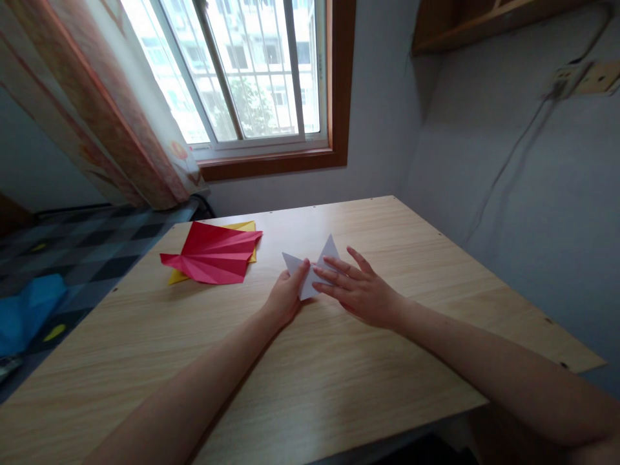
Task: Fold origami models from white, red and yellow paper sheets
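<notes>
Two bare forearms reach out over the near edge of the wooden table (368,387), and both hands meet at a small folded piece of white paper (310,268) that lies flat on the tabletop. The left hand (285,297) is curled loosely at the paper's near left edge, its thumb laid on top of the sheet and its fingers tucked against or under the edge; whether it truly pinches the paper I cannot tell. The right hand (358,290) lies open, palm down, fingers spread and pointing left, its fingertips (322,274) pressing on the paper just beside the left thumb. Two pointed flaps of the white paper stick out beyond the fingertips, one up to the left and a taller one straight past the right hand's fingers.

Off to the left of the hands, well apart from them, a pleated red paper (213,257) rests on the table, lying over a yellow sheet (245,227) whose edges peek out behind and below it. Farther left, off the table, a blue folded shape (26,310) sits on a checked surface. Beyond the table stands a wood-framed window (261,77) with a patterned curtain (111,110) drawn to its left.
</notes>
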A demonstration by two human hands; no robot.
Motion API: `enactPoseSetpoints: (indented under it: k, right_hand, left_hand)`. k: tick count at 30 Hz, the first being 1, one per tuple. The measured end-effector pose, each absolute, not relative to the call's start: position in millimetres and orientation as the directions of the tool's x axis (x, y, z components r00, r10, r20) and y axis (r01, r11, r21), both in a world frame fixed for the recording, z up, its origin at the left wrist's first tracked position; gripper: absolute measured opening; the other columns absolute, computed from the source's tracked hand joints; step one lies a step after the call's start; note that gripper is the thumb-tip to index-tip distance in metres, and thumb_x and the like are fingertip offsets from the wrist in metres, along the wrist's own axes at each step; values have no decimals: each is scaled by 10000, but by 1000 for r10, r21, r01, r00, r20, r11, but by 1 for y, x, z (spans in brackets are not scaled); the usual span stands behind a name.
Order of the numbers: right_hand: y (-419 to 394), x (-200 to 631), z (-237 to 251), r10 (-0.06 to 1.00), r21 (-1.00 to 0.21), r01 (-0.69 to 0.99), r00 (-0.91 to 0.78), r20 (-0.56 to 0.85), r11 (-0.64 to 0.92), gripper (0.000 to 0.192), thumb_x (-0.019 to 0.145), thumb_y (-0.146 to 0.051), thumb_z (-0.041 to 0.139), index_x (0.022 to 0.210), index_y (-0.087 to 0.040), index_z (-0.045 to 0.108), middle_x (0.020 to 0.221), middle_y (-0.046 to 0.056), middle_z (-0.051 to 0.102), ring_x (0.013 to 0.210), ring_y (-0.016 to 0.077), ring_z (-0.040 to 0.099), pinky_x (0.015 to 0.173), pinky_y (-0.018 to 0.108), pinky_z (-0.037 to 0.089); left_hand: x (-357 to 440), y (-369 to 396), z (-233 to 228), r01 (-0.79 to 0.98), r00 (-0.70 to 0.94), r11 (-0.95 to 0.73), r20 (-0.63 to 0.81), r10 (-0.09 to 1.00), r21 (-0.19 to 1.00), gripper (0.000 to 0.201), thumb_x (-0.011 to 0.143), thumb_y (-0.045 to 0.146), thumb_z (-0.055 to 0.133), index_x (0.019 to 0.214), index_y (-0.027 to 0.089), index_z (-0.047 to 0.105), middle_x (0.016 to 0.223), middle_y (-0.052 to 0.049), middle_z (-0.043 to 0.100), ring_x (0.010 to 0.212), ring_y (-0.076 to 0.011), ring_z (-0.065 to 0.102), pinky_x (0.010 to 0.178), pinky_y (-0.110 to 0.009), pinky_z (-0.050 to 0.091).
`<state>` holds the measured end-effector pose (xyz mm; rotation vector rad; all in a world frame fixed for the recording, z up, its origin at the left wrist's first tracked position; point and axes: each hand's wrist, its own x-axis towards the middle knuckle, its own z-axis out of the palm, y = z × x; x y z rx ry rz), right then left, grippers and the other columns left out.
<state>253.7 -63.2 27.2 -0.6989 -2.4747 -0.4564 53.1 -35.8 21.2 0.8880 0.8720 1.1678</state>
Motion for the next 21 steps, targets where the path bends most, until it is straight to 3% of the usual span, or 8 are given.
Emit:
enactPoseSetpoints:
  k: [11, 17, 21]
  right_hand:
    - [-55, 257, 25, 330, 158, 559, -669, 666, 814, 360, 963, -138, 533, 1261, -325, 607, 1376, -46, 599, 1408, 193, 413, 1229, 556, 196]
    - [-55, 260, 25, 281, 122, 551, -590, 757, 826, 287, 950, -144, 564, 1124, -341, 680, 1142, -66, 737, 1258, 184, 585, 1210, 551, 244]
    - [-55, 261, 25, 240, 150, 550, -572, 784, 821, 266, 942, -134, 579, 1106, -312, 689, 1086, -53, 759, 1203, 174, 627, 1223, 527, 218]
  left_hand:
    - [56, -35, 23, -385, 127, 210, -174, 977, 899, 403, 822, 491, 703, 878, 92, 694, 856, -122, 750, 684, -167, 677, 662, -257, 539]
    - [58, -36, 26, -405, 145, 219, -174, 974, 888, 372, 876, 456, 654, 850, 89, 704, 806, -103, 754, 650, -157, 680, 684, -261, 555]
    - [56, -37, 26, -400, 165, 219, -165, 972, 890, 383, 841, 470, 692, 858, 88, 708, 795, -102, 753, 662, -166, 686, 683, -265, 557]
